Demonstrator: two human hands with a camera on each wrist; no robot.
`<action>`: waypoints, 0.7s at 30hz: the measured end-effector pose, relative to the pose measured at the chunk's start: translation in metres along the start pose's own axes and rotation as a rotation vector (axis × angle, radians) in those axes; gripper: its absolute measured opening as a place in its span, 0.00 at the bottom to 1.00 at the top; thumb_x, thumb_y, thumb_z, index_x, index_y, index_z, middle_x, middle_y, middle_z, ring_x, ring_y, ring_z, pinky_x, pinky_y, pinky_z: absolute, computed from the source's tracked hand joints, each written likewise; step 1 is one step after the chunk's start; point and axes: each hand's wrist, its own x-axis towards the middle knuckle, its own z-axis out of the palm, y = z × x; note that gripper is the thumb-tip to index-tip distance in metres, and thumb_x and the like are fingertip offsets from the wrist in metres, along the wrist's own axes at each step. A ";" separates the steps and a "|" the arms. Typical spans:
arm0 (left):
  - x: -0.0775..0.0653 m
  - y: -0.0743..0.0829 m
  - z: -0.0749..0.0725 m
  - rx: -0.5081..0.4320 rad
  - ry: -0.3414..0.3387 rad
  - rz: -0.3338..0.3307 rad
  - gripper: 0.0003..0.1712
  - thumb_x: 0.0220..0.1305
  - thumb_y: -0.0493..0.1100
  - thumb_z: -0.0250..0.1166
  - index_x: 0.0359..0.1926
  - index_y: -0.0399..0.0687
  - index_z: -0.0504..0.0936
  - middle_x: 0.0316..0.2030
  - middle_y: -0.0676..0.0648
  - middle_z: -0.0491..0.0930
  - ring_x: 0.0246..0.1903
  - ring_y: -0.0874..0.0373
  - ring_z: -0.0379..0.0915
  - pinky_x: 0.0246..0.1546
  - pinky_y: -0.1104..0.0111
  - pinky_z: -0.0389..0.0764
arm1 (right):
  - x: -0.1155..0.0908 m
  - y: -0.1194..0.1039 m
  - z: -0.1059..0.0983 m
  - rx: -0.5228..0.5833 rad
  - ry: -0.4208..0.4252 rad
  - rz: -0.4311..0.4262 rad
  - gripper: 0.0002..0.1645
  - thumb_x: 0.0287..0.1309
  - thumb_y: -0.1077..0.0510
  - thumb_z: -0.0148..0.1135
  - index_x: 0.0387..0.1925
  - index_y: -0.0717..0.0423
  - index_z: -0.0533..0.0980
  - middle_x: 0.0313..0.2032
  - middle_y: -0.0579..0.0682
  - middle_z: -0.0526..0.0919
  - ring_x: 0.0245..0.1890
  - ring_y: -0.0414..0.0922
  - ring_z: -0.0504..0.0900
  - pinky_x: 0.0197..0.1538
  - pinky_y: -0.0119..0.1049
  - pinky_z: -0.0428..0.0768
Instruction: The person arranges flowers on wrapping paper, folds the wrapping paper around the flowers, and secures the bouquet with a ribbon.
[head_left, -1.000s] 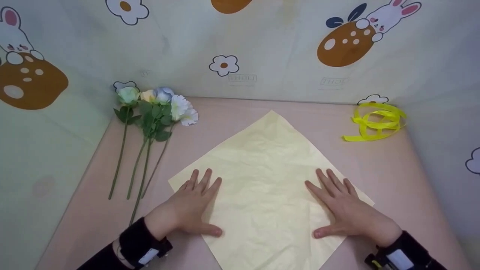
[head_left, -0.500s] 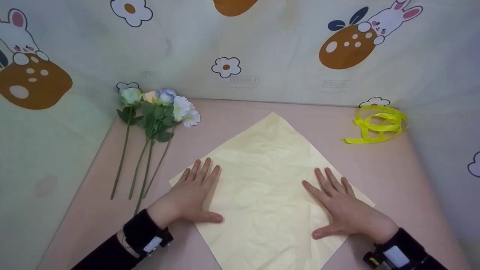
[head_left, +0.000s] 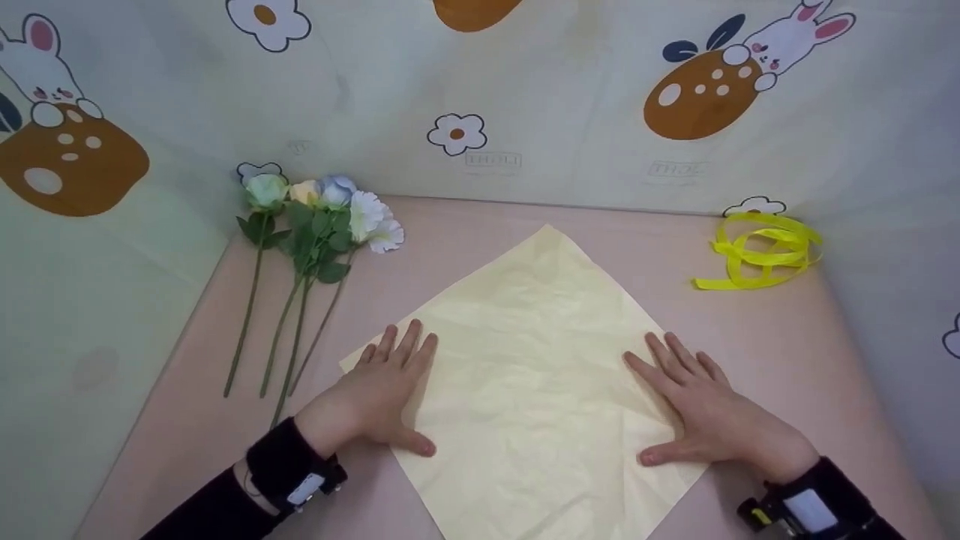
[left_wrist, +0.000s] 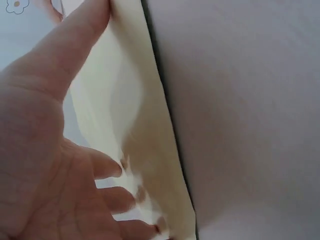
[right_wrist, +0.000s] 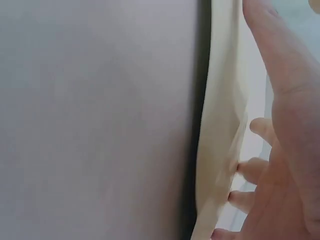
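A pale yellow sheet of wrapping paper [head_left: 532, 360] lies on the pink table with one corner pointing to the back; it is lightly creased. My left hand [head_left: 379, 394] rests spread on its left part, fingertips and thumb touching it. On the right part, my right hand [head_left: 705, 412] rests in the same way, fingers apart. Both wrist views show the left fingers [left_wrist: 112, 200] and right fingers [right_wrist: 252, 170] extended against the paper, its near edges slightly raised off the table. Neither hand grips anything. The paper's near corner runs out of the head view.
Several artificial flowers [head_left: 322, 225] with long green stems lie at the back left, close to my left hand. A loosely coiled yellow ribbon [head_left: 765, 255] lies at the back right. Cloth walls [head_left: 570, 112] with rabbit and flower prints border the table [head_left: 465, 221].
My left hand has slid a little forward on the paper. My right hand moved slightly left, then outward to the right. The paper, flowers and ribbon stay in place.
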 end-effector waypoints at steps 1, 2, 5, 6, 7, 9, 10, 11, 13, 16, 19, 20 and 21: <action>0.001 0.000 0.000 0.010 0.007 0.017 0.87 0.48 0.76 0.83 0.88 0.36 0.41 0.86 0.28 0.32 0.83 0.24 0.28 0.80 0.31 0.46 | 0.000 0.002 -0.001 0.006 -0.003 0.006 0.79 0.47 0.12 0.70 0.89 0.44 0.52 0.87 0.65 0.42 0.85 0.70 0.39 0.74 0.80 0.46; 0.002 0.000 0.000 0.024 0.015 0.035 0.87 0.47 0.77 0.83 0.88 0.36 0.41 0.86 0.29 0.32 0.84 0.26 0.28 0.80 0.32 0.45 | 0.000 0.003 -0.002 0.017 -0.008 0.010 0.79 0.47 0.12 0.71 0.89 0.44 0.52 0.87 0.66 0.41 0.85 0.71 0.38 0.75 0.79 0.45; 0.005 0.000 -0.001 0.048 0.026 0.081 0.88 0.46 0.79 0.81 0.88 0.35 0.42 0.87 0.31 0.33 0.85 0.31 0.29 0.81 0.34 0.41 | 0.002 0.004 -0.002 0.052 -0.032 0.008 0.79 0.47 0.14 0.72 0.89 0.45 0.51 0.86 0.69 0.37 0.85 0.70 0.35 0.79 0.74 0.41; 0.005 -0.001 -0.001 0.047 0.026 0.088 0.88 0.46 0.80 0.81 0.88 0.35 0.42 0.87 0.31 0.33 0.85 0.31 0.29 0.81 0.34 0.40 | 0.004 0.003 -0.002 0.067 -0.040 0.007 0.79 0.48 0.14 0.72 0.89 0.45 0.50 0.86 0.69 0.36 0.85 0.70 0.34 0.80 0.72 0.40; 0.006 0.000 -0.002 0.045 0.025 0.093 0.88 0.46 0.80 0.81 0.88 0.35 0.42 0.87 0.30 0.34 0.85 0.31 0.29 0.81 0.34 0.40 | 0.005 0.002 -0.002 0.080 -0.046 0.004 0.79 0.49 0.14 0.72 0.89 0.45 0.50 0.86 0.69 0.34 0.85 0.70 0.34 0.81 0.70 0.39; 0.007 0.001 -0.002 0.048 0.022 0.096 0.88 0.46 0.80 0.80 0.88 0.35 0.42 0.87 0.30 0.34 0.85 0.31 0.29 0.81 0.34 0.41 | 0.008 0.001 -0.002 0.099 -0.049 -0.007 0.79 0.49 0.15 0.73 0.89 0.46 0.49 0.86 0.70 0.34 0.85 0.70 0.34 0.82 0.69 0.39; 0.007 0.001 -0.002 0.044 0.016 0.092 0.88 0.46 0.80 0.80 0.88 0.36 0.42 0.86 0.30 0.33 0.85 0.31 0.29 0.81 0.34 0.41 | 0.009 0.001 -0.003 0.103 -0.050 -0.013 0.79 0.49 0.16 0.73 0.89 0.47 0.49 0.86 0.70 0.34 0.85 0.70 0.35 0.82 0.70 0.40; 0.007 0.001 -0.002 0.040 0.005 0.083 0.88 0.46 0.80 0.81 0.88 0.37 0.42 0.86 0.30 0.32 0.85 0.30 0.28 0.81 0.34 0.42 | 0.009 0.000 -0.003 0.106 -0.051 -0.018 0.79 0.49 0.16 0.74 0.89 0.47 0.49 0.86 0.70 0.34 0.85 0.71 0.36 0.81 0.72 0.41; 0.006 0.002 -0.001 0.035 -0.019 0.063 0.88 0.46 0.80 0.81 0.89 0.39 0.40 0.86 0.30 0.31 0.85 0.29 0.26 0.81 0.34 0.43 | 0.011 0.000 -0.005 0.108 -0.056 -0.029 0.80 0.49 0.16 0.74 0.89 0.49 0.49 0.86 0.70 0.34 0.85 0.72 0.37 0.80 0.75 0.42; 0.004 0.002 0.002 0.013 -0.052 0.034 0.89 0.46 0.79 0.82 0.89 0.43 0.39 0.86 0.30 0.27 0.83 0.26 0.22 0.81 0.34 0.43 | 0.012 0.000 -0.006 0.098 -0.064 -0.040 0.80 0.49 0.16 0.74 0.89 0.50 0.49 0.86 0.71 0.35 0.85 0.72 0.38 0.78 0.77 0.44; 0.001 0.001 0.004 0.010 -0.057 0.023 0.89 0.45 0.79 0.82 0.89 0.43 0.38 0.85 0.29 0.25 0.83 0.26 0.19 0.81 0.34 0.41 | 0.013 0.001 -0.005 0.081 -0.060 -0.047 0.80 0.49 0.16 0.74 0.89 0.50 0.49 0.86 0.71 0.35 0.85 0.72 0.39 0.78 0.77 0.45; 0.001 0.001 0.005 0.011 -0.049 0.027 0.90 0.45 0.79 0.82 0.89 0.41 0.38 0.85 0.28 0.25 0.83 0.26 0.19 0.81 0.34 0.41 | 0.013 0.001 -0.005 0.076 -0.059 -0.046 0.80 0.49 0.15 0.74 0.89 0.49 0.49 0.86 0.71 0.35 0.85 0.72 0.39 0.78 0.76 0.45; 0.000 0.000 0.005 0.018 -0.041 0.030 0.90 0.45 0.79 0.82 0.89 0.40 0.39 0.85 0.28 0.25 0.83 0.27 0.19 0.81 0.35 0.40 | 0.013 0.001 -0.004 0.069 -0.059 -0.044 0.81 0.49 0.15 0.73 0.89 0.49 0.49 0.86 0.71 0.35 0.85 0.71 0.39 0.79 0.76 0.45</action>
